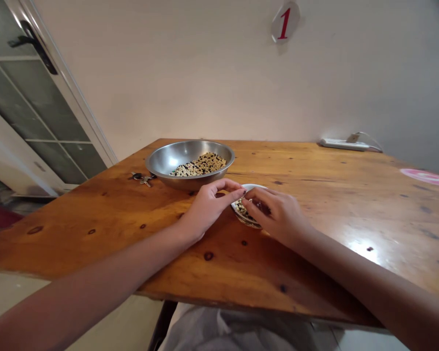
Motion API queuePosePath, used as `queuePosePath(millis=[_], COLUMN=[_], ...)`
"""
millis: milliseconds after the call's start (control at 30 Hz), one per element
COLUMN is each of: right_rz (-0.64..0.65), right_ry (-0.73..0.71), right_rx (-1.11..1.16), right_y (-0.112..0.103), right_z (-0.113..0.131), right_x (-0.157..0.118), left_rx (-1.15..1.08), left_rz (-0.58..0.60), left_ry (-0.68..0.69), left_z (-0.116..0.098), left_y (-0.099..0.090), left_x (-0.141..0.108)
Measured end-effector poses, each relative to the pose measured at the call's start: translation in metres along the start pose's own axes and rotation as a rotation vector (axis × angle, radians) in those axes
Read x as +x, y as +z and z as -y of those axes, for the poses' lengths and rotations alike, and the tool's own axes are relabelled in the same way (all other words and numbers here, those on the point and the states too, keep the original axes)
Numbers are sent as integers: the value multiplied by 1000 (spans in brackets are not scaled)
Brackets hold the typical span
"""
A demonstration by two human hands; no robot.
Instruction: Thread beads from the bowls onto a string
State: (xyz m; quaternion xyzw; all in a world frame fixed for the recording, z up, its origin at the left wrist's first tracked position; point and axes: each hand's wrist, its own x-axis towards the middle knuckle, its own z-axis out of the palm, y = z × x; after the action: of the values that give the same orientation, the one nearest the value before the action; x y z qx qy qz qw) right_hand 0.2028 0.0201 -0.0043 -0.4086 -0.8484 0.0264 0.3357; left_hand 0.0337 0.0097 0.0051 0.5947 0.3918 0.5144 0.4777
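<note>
My left hand (210,207) and my right hand (274,217) meet above a small white bowl (254,186), their fingertips close together. The bowl holds a mix of pale and dark beans (243,208), mostly hidden by my fingers. My left fingers curl at its near-left side, and my right fingers reach down over it. Whether either hand pinches a bean is hidden. Farther back stands a steel bowl (185,153) with a heap of pale and dark beans (199,165) lying inside it, just beyond my left hand.
Both bowls stand on a knotty wooden table (76,234). Keys (142,179) lie left of the steel bowl. A white power strip (344,144) sits at the far edge, and a pink round sticker (426,177) lies at the right. A glazed door (40,97) stands at the left.
</note>
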Motion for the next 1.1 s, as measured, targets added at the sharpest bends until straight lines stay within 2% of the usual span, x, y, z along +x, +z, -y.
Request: queuePosePath(millis=[200,333,433,567,700,833,900,1100], right_rz=[-17,-32,-54,-120,-174,-85,-54,9], right_ry=[14,23,48,106,-42,-232,-276,-186], right_rx=[103,197,281,352,261,171,137,157], right_y=[0,-2,-5,-7,-8,-8,-6,-5], right_z=[-2,-2,-2,-1,8,21,25,23], right_x=[0,0,2,3,-1,-5,-6,-7], left_rx=[-29,-151,-326,-681,-831,-931,-957,-961], left_rz=[38,29,-31,-161,-216,-137,-88,6], left_ry=[-11,-105,-171,-281,-431,-407,-384,-342], left_z=[2,2,2,-8,-19,-21,-21,-24], left_y=[1,3,3,3,4,6,7,8], left_x=[0,0,1,1,-1,-5,-8,-12])
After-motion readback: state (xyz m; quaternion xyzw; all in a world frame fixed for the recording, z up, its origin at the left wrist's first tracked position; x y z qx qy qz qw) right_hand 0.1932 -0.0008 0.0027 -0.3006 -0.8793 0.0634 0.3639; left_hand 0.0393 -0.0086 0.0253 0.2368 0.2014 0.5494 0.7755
